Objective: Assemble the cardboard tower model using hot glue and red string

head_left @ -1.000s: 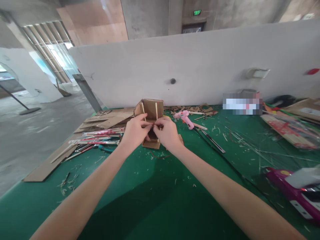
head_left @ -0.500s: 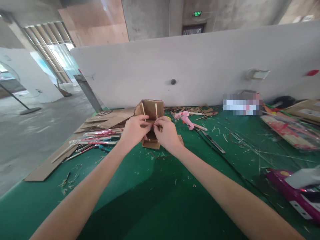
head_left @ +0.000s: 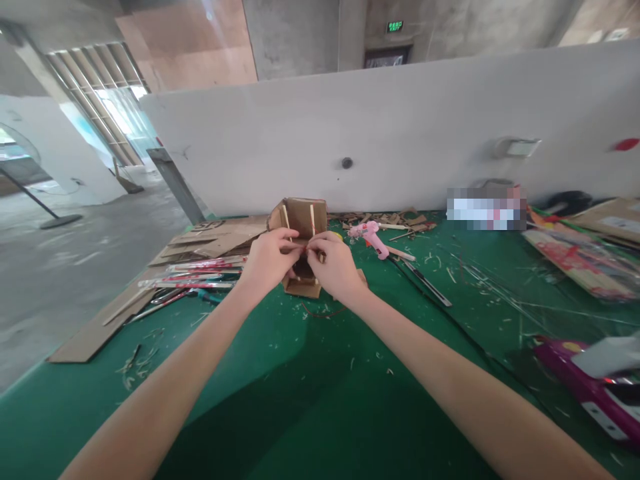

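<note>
A small brown cardboard model [head_left: 301, 218] with two pale wooden sticks on its upright back stands on the green table [head_left: 310, 400]. My left hand [head_left: 271, 261] and my right hand [head_left: 334, 265] meet in front of it, fingertips pinched together on a small part at its middle. The part between the fingers is too small to make out. A thin red wire [head_left: 323, 312] lies on the mat just below my right wrist.
A pink glue gun [head_left: 370, 236] lies right of the model. Flat cardboard sheets [head_left: 215, 240] and red-wrapped sticks [head_left: 200, 275] lie to the left. A black strip [head_left: 425, 283], a purple case [head_left: 585, 387] and packaged material [head_left: 580, 257] are on the right. A white partition runs behind.
Both hands stay pinched at the model's middle; only the fingertips shift slightly. Nothing else has moved.
</note>
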A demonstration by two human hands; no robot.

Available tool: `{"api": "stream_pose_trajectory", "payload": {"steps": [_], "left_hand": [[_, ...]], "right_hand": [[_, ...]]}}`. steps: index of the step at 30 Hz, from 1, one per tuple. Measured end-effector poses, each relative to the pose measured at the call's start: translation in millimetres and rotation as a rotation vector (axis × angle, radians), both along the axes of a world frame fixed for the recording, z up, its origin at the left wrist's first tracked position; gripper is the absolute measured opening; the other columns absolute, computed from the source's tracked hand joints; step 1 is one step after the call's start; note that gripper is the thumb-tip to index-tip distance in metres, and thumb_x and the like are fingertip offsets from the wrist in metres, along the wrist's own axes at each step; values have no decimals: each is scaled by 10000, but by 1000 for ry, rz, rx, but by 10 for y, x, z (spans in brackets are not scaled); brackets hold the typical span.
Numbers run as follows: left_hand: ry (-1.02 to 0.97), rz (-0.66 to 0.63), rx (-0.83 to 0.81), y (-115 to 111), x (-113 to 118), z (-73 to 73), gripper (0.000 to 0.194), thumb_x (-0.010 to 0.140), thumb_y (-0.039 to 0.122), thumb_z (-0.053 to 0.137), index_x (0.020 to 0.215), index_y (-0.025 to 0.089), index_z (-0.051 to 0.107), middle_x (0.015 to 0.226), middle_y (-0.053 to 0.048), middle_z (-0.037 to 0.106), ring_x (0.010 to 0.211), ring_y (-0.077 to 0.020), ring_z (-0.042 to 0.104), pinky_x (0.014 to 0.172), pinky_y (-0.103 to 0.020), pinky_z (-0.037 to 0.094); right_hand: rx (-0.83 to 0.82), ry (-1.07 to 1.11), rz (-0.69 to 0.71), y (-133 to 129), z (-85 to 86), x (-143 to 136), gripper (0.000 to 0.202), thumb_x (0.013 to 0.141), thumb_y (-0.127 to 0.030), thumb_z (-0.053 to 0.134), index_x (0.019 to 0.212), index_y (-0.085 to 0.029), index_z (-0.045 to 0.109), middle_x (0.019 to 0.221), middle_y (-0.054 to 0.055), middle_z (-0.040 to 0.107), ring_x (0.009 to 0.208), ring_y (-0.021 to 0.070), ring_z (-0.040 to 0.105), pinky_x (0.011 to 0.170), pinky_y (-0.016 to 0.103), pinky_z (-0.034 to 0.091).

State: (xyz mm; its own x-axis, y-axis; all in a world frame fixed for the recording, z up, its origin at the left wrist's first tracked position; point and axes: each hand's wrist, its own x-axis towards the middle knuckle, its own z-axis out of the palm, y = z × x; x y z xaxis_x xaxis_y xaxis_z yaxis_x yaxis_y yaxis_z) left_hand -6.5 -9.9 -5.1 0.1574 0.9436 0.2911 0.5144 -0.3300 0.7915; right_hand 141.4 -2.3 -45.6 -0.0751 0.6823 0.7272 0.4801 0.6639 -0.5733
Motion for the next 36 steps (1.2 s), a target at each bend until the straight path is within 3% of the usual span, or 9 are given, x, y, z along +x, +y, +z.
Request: {"api": "stream_pose_trajectory", "payload": {"steps": [7, 13, 17, 22, 28, 32, 36], "left_hand": [[-10, -14, 10, -9, -6, -11, 273, 810, 205, 616, 1077, 167, 577, 930, -65, 748, 437, -107, 617, 496, -246, 518], [115, -33, 89, -48, -9, 30, 66, 807, 174, 575, 868, 184, 596, 823, -14, 723, 521, -124, 661, 535, -230, 515], [279, -9, 118, -53, -13, 66, 141, 803, 170, 552, 866, 185, 677, 754, -16, 720, 586, -155, 684, 600, -257, 523], [410, 18, 204, -50, -13, 91, 198, 794, 190, 569, 910, 192, 729, 895, -49, 751, 807, -211, 698, 712, -295, 534], [499, -39, 265, -82, -15, 125, 215, 835, 210, 538, 919, 230, 734, 983, -9, 741, 896, -202, 672, 816, -308, 511], [613, -50, 336, -96, -26, 134, 237, 867, 200, 509, 935, 256, 729, 1042, 17, 728, 919, -195, 667, 823, -312, 491], [714, 9, 384, -124, -6, 120, 238, 887, 226, 496, 939, 274, 724, 1061, 26, 724, 909, -200, 674, 721, -304, 477]], "right_hand": [[20, 16, 37, 12, -14, 3, 193, 788, -41, 530, 694, -184, 620, 873, 70, 631, 843, 198, 613, 816, 359, 494], [11, 38, 49, 17, -22, 8, 196, 776, -30, 531, 710, -187, 628, 881, 62, 642, 855, 196, 618, 824, 359, 495], [0, 38, 49, 9, -21, 13, 185, 789, -54, 540, 704, -192, 629, 884, 62, 648, 856, 197, 618, 806, 355, 499], [2, 51, 50, 4, -20, 15, 183, 800, -67, 541, 698, -189, 633, 882, 67, 654, 855, 196, 624, 804, 353, 504], [21, 56, 51, 23, -32, 17, 174, 810, -87, 551, 707, -189, 647, 883, 70, 663, 840, 193, 635, 802, 358, 517], [29, 43, 52, 37, -40, 29, 182, 813, -91, 547, 721, -191, 668, 893, 70, 670, 861, 197, 639, 818, 365, 520], [34, 17, 66, 33, -36, 33, 183, 813, -92, 546, 732, -180, 685, 911, 80, 668, 865, 196, 642, 819, 361, 523]]}}
